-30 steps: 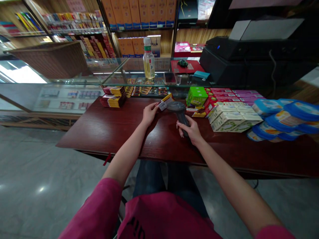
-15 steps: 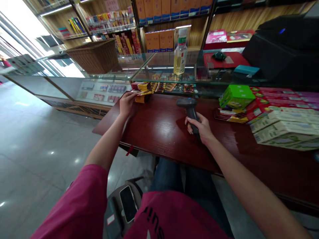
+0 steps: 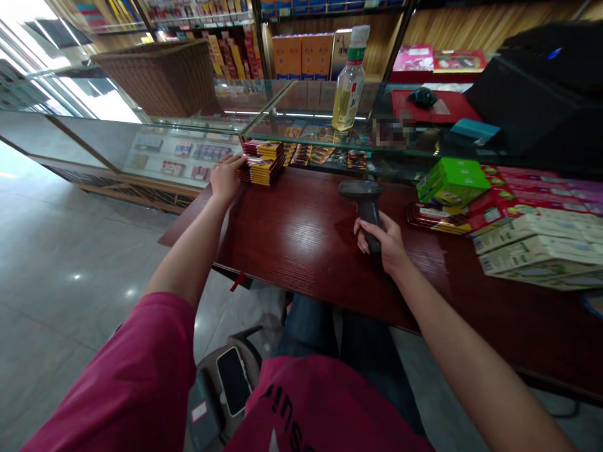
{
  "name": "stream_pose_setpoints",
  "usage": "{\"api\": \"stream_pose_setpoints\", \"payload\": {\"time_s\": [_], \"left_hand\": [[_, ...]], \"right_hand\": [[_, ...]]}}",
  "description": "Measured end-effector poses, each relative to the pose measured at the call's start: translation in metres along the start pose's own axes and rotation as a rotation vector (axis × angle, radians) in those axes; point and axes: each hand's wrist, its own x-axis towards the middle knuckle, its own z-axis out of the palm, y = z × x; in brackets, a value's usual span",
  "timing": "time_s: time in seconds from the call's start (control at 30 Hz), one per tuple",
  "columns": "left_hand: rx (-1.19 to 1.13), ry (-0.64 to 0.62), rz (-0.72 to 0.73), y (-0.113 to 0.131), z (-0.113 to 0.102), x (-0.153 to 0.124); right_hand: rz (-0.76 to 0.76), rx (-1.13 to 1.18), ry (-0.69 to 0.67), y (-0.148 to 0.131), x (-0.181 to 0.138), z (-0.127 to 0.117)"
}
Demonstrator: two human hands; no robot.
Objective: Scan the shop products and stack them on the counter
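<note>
My right hand (image 3: pixel 384 242) is wrapped round the grip of a dark barcode scanner (image 3: pixel 363 199) standing upright on the dark red wooden table (image 3: pixel 301 238). At the table's far left corner my left hand (image 3: pixel 225 177) rests against the side of a stack of red and yellow packets (image 3: pixel 262 162), fingers stretched along it. The hand holds nothing that I can see.
A green box (image 3: pixel 451 180), flat red and yellow packets (image 3: pixel 436 218) and white cartons (image 3: pixel 537 248) lie on the right. A glass counter (image 3: pixel 311 119) behind carries a bottle (image 3: pixel 349 81) and a black register (image 3: pixel 541 94). A phone (image 3: pixel 233 389) lies on the seat by my left leg.
My left hand carried a red and yellow packet from beside the scanner to the stack at the far left and let it go there. The right hand kept the scanner.
</note>
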Motion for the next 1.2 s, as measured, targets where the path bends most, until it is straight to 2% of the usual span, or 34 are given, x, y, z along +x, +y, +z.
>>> {"api": "stream_pose_setpoints", "payload": {"time_s": [0.13, 0.23, 0.33, 0.5, 0.6, 0.7, 0.8, 0.87, 0.93, 1.07, 1.13, 1.2], "left_hand": [[0.013, 0.039, -0.052, 0.017, 0.005, -0.008], [-0.052, 0.075, 0.023, 0.054, 0.023, -0.017], [-0.115, -0.008, 0.205, 0.113, 0.061, -0.030], [-0.291, -0.362, 0.511, 0.239, 0.150, -0.060], [-0.389, -0.511, 0.581, 0.306, 0.195, -0.077], [-0.389, -0.558, 0.620, 0.346, 0.221, -0.090], [-0.379, -0.572, 0.628, 0.352, 0.223, -0.096], [-0.419, -0.565, 0.597, 0.340, 0.213, -0.095], [-0.472, -0.504, 0.496, 0.322, 0.198, -0.090], [-0.568, -0.292, 0.107, 0.283, 0.172, -0.077], [-0.706, -0.302, -0.111, 0.268, 0.168, -0.073], [-0.896, -0.388, -0.305, 0.258, 0.167, -0.072]], "right_hand": [[-0.025, 0.065, 0.072, 0.000, -0.001, 0.001], [-0.059, 0.106, 0.166, -0.001, -0.003, -0.005], [-0.100, 0.081, 0.265, -0.005, -0.011, -0.026], [-0.156, -0.045, 0.391, -0.015, -0.046, -0.083], [-0.131, -0.063, 0.415, -0.019, -0.070, -0.110], [-0.119, -0.022, 0.432, -0.022, -0.086, -0.121], [-0.128, 0.005, 0.437, -0.025, -0.091, -0.122], [-0.129, 0.011, 0.407, -0.027, -0.092, -0.119], [-0.120, 0.017, 0.346, -0.030, -0.091, -0.115], [-0.078, 0.011, 0.204, -0.032, -0.082, -0.099], [-0.070, 0.029, 0.166, -0.030, -0.073, -0.088], [-0.064, 0.065, 0.152, -0.027, -0.062, -0.078]]}}
